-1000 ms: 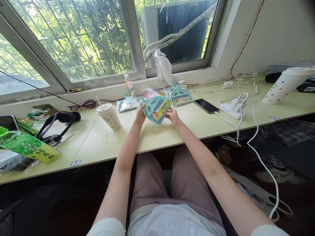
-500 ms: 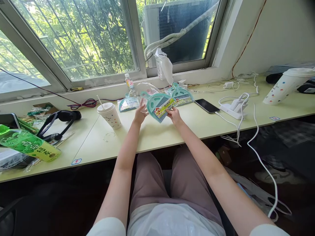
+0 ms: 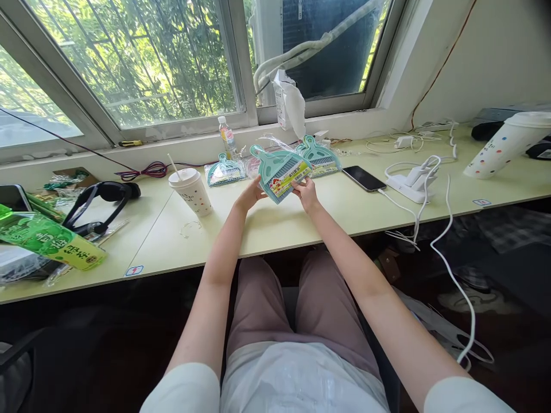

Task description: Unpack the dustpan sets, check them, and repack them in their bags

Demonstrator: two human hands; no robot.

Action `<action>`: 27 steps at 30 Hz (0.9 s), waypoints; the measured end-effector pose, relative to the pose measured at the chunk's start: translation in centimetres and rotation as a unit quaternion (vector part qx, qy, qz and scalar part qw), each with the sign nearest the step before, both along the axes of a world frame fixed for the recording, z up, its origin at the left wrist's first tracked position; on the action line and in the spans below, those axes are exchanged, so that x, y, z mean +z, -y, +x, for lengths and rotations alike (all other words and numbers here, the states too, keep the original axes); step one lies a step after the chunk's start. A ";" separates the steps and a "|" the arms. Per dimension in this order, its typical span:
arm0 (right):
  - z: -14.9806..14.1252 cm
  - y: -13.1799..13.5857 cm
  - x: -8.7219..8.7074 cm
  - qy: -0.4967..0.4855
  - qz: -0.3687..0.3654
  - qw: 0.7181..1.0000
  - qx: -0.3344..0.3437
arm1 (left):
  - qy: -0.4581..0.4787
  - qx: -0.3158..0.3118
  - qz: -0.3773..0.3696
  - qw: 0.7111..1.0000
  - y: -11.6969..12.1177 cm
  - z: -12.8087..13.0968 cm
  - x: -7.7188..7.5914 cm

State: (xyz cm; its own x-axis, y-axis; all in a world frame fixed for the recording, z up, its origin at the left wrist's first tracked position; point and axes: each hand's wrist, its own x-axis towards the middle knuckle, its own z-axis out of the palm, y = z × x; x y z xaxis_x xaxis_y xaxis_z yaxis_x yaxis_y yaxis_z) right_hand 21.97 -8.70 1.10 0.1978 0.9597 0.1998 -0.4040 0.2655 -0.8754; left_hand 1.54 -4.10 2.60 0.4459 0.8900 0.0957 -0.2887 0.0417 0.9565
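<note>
A teal mini dustpan-and-brush set [image 3: 279, 167] in clear wrapping, with a yellow label, is held up over the table between both hands. My left hand [image 3: 251, 195] is closed on its left lower edge, some fingers hidden behind it. The right corner near the label is pinched by my right hand [image 3: 307, 194]. Behind it on the table lie more wrapped sets of the same kind: one dustpan set [image 3: 224, 171] to the left and another [image 3: 319, 158] to the right, partly covered by the held one.
A white cup with a straw [image 3: 191, 192] stands to the left, near headphones [image 3: 103, 206] and a green tea bottle [image 3: 51, 241]. On the right are a phone [image 3: 364, 178], a power strip [image 3: 411, 183] with cables, and a tilted large cup [image 3: 503, 146]. A small bottle [image 3: 227, 137] stands by the window.
The dustpan set has turned slightly, its label now less steep, and its wrapping top shows above. My left hand has shifted a little lower along its edge. The whole view has tilted slightly.
</note>
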 end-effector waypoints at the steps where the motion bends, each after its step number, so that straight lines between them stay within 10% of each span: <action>1: 0.0 0.0 0.0 -0.005 0.000 1.000 0.002 | 0.020 0.011 0.007 1.000 -0.1 -0.1 0.1; 7: -0.3 -0.3 -0.2 0.002 -0.013 1.000 -0.007 | 0.019 0.074 -0.020 0.997 -0.1 1.2 0.2; 14: -0.2 -0.2 0.0 0.013 0.006 0.998 -0.054 | -0.024 0.004 -0.037 0.999 0.4 2.1 0.2; 20: -0.6 -0.1 0.0 0.021 0.009 0.999 -0.046 | 0.077 0.137 -0.015 0.987 0.6 3.8 0.2; 27: -0.3 -0.5 -0.3 0.006 0.020 0.997 -0.079 | 0.064 0.078 -0.047 0.994 1.5 5.5 -0.4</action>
